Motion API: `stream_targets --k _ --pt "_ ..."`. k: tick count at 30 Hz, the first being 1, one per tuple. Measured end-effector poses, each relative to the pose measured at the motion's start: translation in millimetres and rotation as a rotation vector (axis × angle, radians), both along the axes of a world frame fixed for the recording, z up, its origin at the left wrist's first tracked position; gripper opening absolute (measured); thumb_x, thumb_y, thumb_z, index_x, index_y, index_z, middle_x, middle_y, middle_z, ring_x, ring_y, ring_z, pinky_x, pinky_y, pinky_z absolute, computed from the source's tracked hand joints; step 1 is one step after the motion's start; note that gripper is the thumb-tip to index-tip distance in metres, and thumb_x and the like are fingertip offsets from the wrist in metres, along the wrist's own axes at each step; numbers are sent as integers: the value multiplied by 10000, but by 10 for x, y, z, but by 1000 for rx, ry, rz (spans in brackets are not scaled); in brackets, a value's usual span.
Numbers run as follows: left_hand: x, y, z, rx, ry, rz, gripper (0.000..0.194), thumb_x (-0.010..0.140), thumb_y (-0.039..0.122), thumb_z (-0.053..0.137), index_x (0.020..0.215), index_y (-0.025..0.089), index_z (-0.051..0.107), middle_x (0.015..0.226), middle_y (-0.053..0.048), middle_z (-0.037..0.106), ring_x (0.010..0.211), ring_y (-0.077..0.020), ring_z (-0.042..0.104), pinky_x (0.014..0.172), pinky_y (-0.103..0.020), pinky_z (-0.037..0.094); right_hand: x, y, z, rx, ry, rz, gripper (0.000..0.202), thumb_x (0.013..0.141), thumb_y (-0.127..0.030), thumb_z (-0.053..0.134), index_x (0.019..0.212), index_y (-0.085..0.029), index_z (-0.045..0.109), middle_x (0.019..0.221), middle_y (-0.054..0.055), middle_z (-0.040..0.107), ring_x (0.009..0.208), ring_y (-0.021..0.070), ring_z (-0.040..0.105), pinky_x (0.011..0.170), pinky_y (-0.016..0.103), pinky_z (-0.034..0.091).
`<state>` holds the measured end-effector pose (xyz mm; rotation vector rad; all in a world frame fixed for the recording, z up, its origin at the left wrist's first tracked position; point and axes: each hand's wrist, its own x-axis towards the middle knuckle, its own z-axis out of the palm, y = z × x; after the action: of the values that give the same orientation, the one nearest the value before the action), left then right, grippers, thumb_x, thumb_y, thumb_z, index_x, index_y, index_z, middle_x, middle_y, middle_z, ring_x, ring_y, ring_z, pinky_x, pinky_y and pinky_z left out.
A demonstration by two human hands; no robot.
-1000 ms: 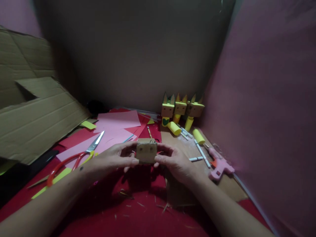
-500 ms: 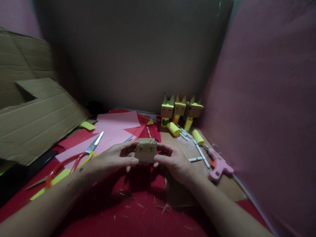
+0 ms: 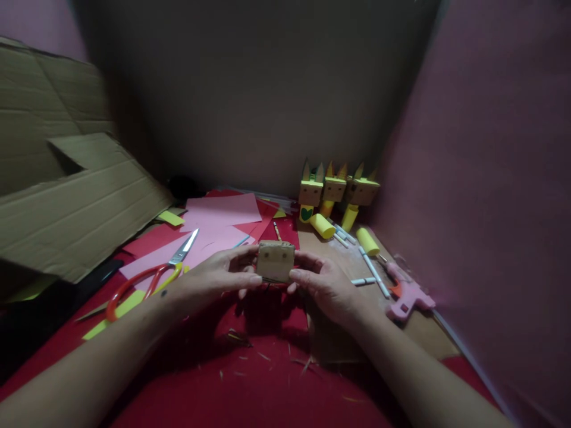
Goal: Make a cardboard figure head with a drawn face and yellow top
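- Where the bottom of the frame widens, a red table covering (image 3: 267, 395) carries everything; at upper left a big cardboard sheet (image 3: 75, 220) leans in, with a squared flap cut into it.
- Reaching up from the lower corners, two bare hands meet near the centre of the frame. The left hand (image 3: 227, 272) and right hand (image 3: 328, 288) pinch one small box from either side, thumbs at its lower front corners, other fingers curled at the sides and partly hidden behind.
- Left of centre lie pink paper (image 3: 223, 211) and orange-handled scissors (image 3: 177, 257), blades pointing up the frame. The left forearm passes close to their handles, so it would be wise to keep that arm from drifting outward.
- At right, a pink glue gun (image 3: 408, 291) rests well apart from the right hand; its tip deserves respect, since heat cannot be judged by eye.
- Just below the middle of the frame, the small cardboard box (image 3: 275, 267) faces the wearer, nearly level and seemingly raised above the red. Light, even pressure should suit it best; a hard squeeze could buckle its walls.
- Smallest, two dark dots (image 3: 284, 255) mark its front. Thumbs kept low, as now, leave both uncovered for checking.
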<state>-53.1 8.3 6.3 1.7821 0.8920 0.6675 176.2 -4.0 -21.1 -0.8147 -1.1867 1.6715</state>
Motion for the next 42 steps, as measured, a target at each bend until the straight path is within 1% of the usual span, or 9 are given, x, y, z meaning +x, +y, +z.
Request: stream_targets --k 4,11,17,22,26,29,32,39,42 --pt "0 5 -10 -133 -42 13 610 843 425 686 1421 308 529 1016 -62 682 776 -199 583 602 -276 458 1 -5 1 10 -14 5 508 696 -295 832 1168 -164 700 944 84 702 623 137 582 588 308 455" --pt "-7 10 -29 -134 -79 9 571 841 382 696 1391 305 563 1048 -73 689 810 -216 593 601 -271 470 2 -4 13 4 -32 10 494 688 -316 823 1147 -175 707 960 90 705 626 146 573 605 325 456" --pt "7 -5 -11 -159 -57 30 580 849 390 701 1405 327 548 947 -24 679 704 -161 560 594 -267 456 -4 -6 6 -11 -14 1 511 683 -306 821 1154 -159 687 928 81 693 644 154 585 595 318 438" --pt "-3 14 -32 -151 -58 10 592 857 382 695 1422 326 526 966 -30 678 716 -161 565 604 -265 462 -5 4 -10 -30 -21 -18 536 672 -311 833 1158 -151 674 864 70 686 610 154 586 575 322 432" --pt "2 19 -43 -154 -62 8 529 885 386 651 1399 305 553 952 -36 691 698 -166 583 621 -286 474 2 12 -25 -5 -35 3 495 717 -364 821 1155 -169 696 846 63 694 581 140 584 570 313 433" --pt "20 15 -36 -159 -52 13 489 889 388 636 1361 271 592 823 -18 682 619 -155 571 590 -286 464 0 20 -43 21 -26 20 471 747 -422 804 1131 -166 709 795 41 690 569 121 591 593 295 443" --pt "32 13 -43 -162 -49 21 482 880 384 642 1339 239 610 750 -12 669 585 -155 569 560 -278 453 -5 28 -70 2 -19 -3 486 723 -456 819 1087 -156 706 730 24 678 559 123 592 589 292 452" --pt "30 15 -51 -154 -63 36 516 872 402 656 1337 186 601 741 -29 673 584 -159 574 541 -277 454 -6 46 -115 -1 -6 -11 441 723 -450 832 1037 -169 700 721 23 669 572 125 601 556 280 457" --pt "21 25 -54 -157 -52 26 508 890 402 647 1355 207 585 759 -23 679 587 -153 582 545 -272 452 -4 45 -121 -10 -1 -12 459 709 -452 842 1038 -167 696 706 18 668 562 123 604 563 280 464"
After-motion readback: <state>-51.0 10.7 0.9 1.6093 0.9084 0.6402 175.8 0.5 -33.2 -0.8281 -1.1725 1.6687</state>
